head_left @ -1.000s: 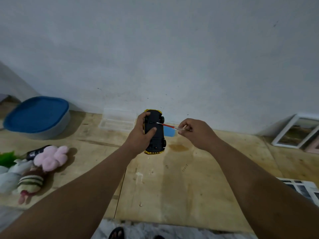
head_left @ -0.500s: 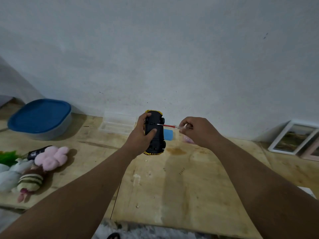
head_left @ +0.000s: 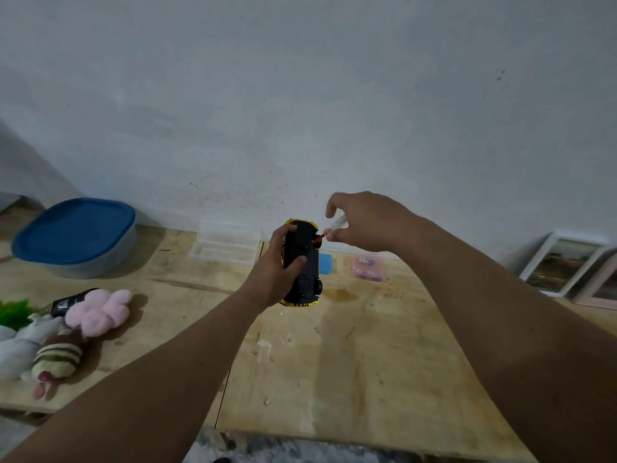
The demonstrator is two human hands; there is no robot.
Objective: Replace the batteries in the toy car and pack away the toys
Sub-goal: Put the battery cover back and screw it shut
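The left hand (head_left: 282,265) grips the black-bellied yellow toy car (head_left: 302,262) above the plywood bench (head_left: 367,345), long axis twelve-to-six. At two o'clock, the right hand (head_left: 362,220) pinches a small red-shafted, clear-handled screwdriver (head_left: 329,230), its tip meeting the underside.

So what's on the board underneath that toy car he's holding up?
Past the toy car held in the left hand, a light blue flat piece shows on the wooden board. The car covers its left part and whatever lies directly behind.
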